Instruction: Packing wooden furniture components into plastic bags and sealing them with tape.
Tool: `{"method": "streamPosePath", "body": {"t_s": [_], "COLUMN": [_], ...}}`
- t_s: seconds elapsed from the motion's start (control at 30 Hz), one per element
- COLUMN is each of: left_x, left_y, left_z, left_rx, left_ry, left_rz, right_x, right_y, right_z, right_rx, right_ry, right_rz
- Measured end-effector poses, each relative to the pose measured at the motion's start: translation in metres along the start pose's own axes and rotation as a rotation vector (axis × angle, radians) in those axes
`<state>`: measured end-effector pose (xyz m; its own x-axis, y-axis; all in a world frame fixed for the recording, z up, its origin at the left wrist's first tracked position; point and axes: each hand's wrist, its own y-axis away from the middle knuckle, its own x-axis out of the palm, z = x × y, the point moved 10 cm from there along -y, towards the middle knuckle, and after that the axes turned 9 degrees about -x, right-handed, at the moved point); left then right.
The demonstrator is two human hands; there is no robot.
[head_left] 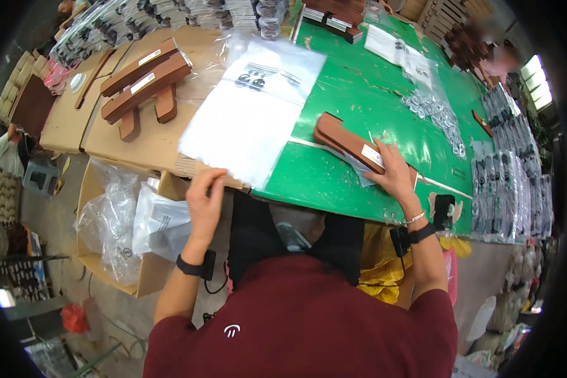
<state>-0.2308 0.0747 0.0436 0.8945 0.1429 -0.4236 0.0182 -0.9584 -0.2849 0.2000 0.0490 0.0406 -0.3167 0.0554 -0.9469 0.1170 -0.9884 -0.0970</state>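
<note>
My right hand [394,173] is wrapped over the end of a pair of brown wooden bars [343,140] with a white label, on the green table. Some clear plastic shows under the bars. My left hand [205,200] has its thumb and fingertips pinched together at the near edge of a flat stack of clear plastic bags [242,120]. Whether a bag edge is between those fingertips I cannot make out. Left of the stack, more labelled brown wooden bars [148,91] lie across two shorter brown pieces [166,104] on cardboard.
A carton [160,277] of crumpled plastic stands below the table's left edge. Small packets [435,113] and more clear bags [406,57] lie on the green tabletop [353,82]. Bagged bundles [504,195] are stacked at right. A dark phone-like object [444,211] lies by my right wrist.
</note>
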Motion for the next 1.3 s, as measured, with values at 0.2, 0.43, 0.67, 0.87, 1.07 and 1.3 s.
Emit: {"method": "streamPosePath", "body": {"t_s": [0.2, 0.43, 0.67, 0.87, 1.07, 1.3], "left_x": [-0.037, -0.018, -0.026, -0.023, 0.029, -0.027], "left_y": [-0.002, -0.012, -0.003, -0.027, -0.037, -0.063], "left_z": [0.07, 0.067, 0.078, 0.031, -0.016, -0.049], "left_rx": [-0.227, -0.269, -0.32, -0.058, 0.311, 0.255], "left_ry": [0.152, 0.23, 0.271, 0.123, -0.258, 0.03], "left_rz": [-0.107, -0.002, 0.01, 0.045, 0.132, -0.17], "right_x": [-0.017, 0.095, 0.141, 0.115, -0.057, -0.048], "right_y": [-0.038, -0.152, -0.182, -0.217, -0.236, -0.178], "right_z": [0.069, 0.229, 0.23, 0.183, 0.202, 0.247], "right_rx": [-0.192, -0.637, -0.415, -0.209, -0.457, -0.73], "right_ry": [0.165, -0.281, -0.33, -0.995, -0.971, -0.384], "right_rz": [-0.102, -0.177, -0.037, -0.117, -0.619, -0.453]}}
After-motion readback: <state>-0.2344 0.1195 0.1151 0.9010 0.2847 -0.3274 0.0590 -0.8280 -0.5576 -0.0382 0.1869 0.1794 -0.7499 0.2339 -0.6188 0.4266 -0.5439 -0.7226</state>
